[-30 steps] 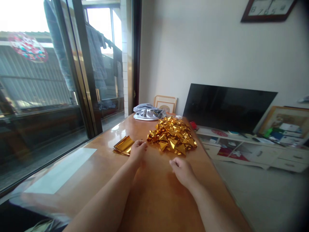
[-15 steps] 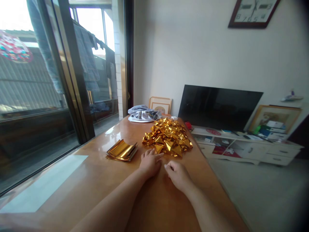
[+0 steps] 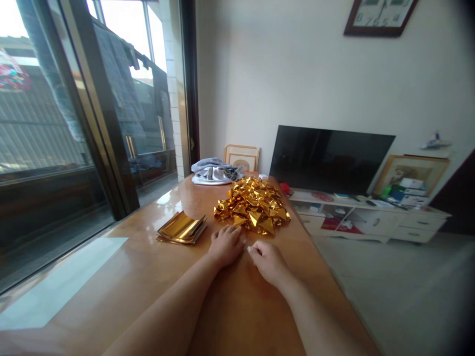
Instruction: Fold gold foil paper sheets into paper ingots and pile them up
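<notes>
My left hand (image 3: 227,245) lies palm down on the wooden table (image 3: 245,316), its fingers stretched out and slightly apart, with nothing visible under it. Just to its right rests my right hand (image 3: 269,262), fingers curled in and thumb against them; whatever may be inside is hidden. A heap of shiny gold folded-paper pieces (image 3: 256,202), pointed and boat-like, sits right beyond both hands. Left of my left hand is a stack of gold foil paper sheets (image 3: 181,227), curling up at the edges. Neither hand touches the stack.
A pale sheet (image 3: 70,277) lies along the table's left side by the sliding glass door (image 3: 107,109). Folded grey clothing (image 3: 213,172) sits at the far end. Beyond the right edge are a television (image 3: 330,158) and a white cabinet (image 3: 393,225).
The view has shifted slightly, moving the scene left in the picture. My left hand's fingers have flattened onto the table, and the index finger no longer points right. My right hand stays curled.
</notes>
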A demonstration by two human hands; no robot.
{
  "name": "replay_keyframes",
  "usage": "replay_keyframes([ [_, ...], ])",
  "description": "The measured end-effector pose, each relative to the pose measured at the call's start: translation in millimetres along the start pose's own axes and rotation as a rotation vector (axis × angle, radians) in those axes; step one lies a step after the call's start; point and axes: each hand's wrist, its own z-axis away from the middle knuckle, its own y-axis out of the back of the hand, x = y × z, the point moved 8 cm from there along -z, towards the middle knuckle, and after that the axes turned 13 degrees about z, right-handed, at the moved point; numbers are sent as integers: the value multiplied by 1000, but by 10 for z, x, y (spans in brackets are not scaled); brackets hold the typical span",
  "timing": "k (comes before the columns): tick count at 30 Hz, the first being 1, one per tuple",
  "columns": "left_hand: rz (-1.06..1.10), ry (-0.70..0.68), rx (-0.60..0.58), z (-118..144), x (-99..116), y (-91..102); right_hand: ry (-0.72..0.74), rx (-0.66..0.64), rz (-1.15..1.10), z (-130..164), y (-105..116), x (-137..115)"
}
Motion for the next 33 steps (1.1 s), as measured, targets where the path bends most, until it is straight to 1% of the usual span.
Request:
replay_keyframes([
  [2,156,-3,92,14,1,117,-1,10,-15,0,26,-8],
  [5,516,30,262,41,-54,335,-25,48,-45,3,101,-8],
  [7,756,70,311,52,-88,420,-58,96,-76,5,171,9],
  [8,848,88,321,58,-91,448,-74,119,-98,5,202,20],
  [10,1011,148,294,71,-81,442,-107,146,-159,3,241,45],
  [12,1158,212,257,94,-57,394,-144,156,-243,0,254,71],
  [14,1273,239,207,113,-8,328,-180,148,-341,-1,246,83],
  [17,1353,249,146,131,54,243,-224,88,-487,5,197,63],
  [20,1346,262,131,138,74,205,-256,32,-568,23,153,34],
  [27,1341,273,137,133,84,201,-290,24,-584,42,132,48],
  [33,1317,265,82,134,155,212,-364,13,-697,56,106,105],
])
